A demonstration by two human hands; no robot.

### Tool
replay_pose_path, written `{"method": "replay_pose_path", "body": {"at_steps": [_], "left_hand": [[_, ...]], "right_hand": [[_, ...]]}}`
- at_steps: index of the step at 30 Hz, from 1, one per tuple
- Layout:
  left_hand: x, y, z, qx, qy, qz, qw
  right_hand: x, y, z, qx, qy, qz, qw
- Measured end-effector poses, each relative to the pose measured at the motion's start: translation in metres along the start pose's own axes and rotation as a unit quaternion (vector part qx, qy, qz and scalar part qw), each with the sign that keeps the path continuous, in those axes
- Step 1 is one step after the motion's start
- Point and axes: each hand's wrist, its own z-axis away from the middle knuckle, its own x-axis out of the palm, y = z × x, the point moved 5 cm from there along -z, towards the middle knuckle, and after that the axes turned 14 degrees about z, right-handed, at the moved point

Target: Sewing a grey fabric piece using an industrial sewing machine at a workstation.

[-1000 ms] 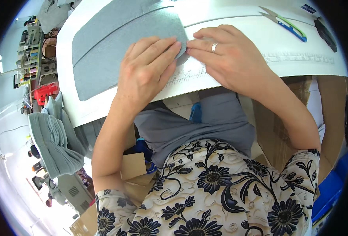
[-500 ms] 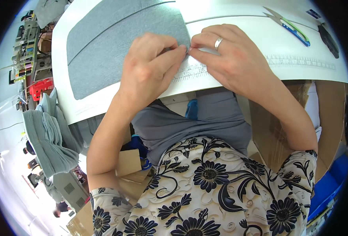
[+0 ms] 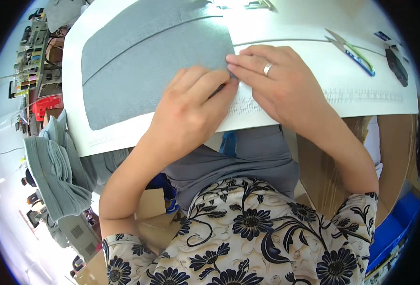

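A grey fabric piece (image 3: 139,71) lies on the white tabletop, with a long seam line running across it. My left hand (image 3: 191,102) is closed in a pinch at the fabric's near right corner, thumb and forefinger meeting at the edge. Just beyond it, my right hand (image 3: 281,78), with a ring on one finger, holds the same right edge between bent fingertips. The corner itself is mostly hidden under the fingers.
A metal plate (image 3: 255,4) gleams under a bright light at the table's far side. Thread snips (image 3: 354,54) and a black tool (image 3: 396,66) lie at right. A printed ruler scale (image 3: 362,95) runs along the near edge. Folded grey fabric (image 3: 56,175) is stacked at left, an open carton (image 3: 333,166) below right.
The right fingertips have shifted a little farther up the fabric's edge, away from the left fingertips. The left hand stays pinched at the corner. The whole view has tilted slightly, showing the metal plate.
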Motion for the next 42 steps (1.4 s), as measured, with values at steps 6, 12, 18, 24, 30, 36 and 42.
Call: {"method": "replay_pose_path", "body": {"at_steps": [6,12,18,24,30,36,42], "left_hand": [[-0.02,-0.048,-0.023,-0.121,0.101,0.043,0.986],[0.008,-0.064,-0.029,-0.093,0.124,-0.033,0.987],[0.012,-0.068,-0.032,-0.097,0.127,-0.036,0.986],[0.008,-0.075,-0.033,-0.11,0.097,-0.033,0.989],[0.014,-0.068,-0.025,-0.103,0.125,0.0,0.987],[0.003,-0.074,-0.025,-0.116,0.084,0.023,0.989],[-0.004,-0.086,-0.01,-0.081,0.056,0.093,0.991]], "right_hand": [[0.0,-0.005,0.0,-0.018,-0.006,0.024,1.0],[0.003,-0.008,0.0,-0.025,0.005,0.011,1.0],[0.0,-0.006,-0.002,-0.029,-0.005,0.02,0.999],[0.003,-0.004,-0.011,-0.029,0.0,0.051,0.998],[0.012,0.008,-0.015,-0.02,0.006,0.06,0.998],[0.021,0.019,-0.031,-0.06,-0.002,0.129,0.99],[0.022,0.025,-0.032,-0.042,-0.034,0.103,0.993]]}}
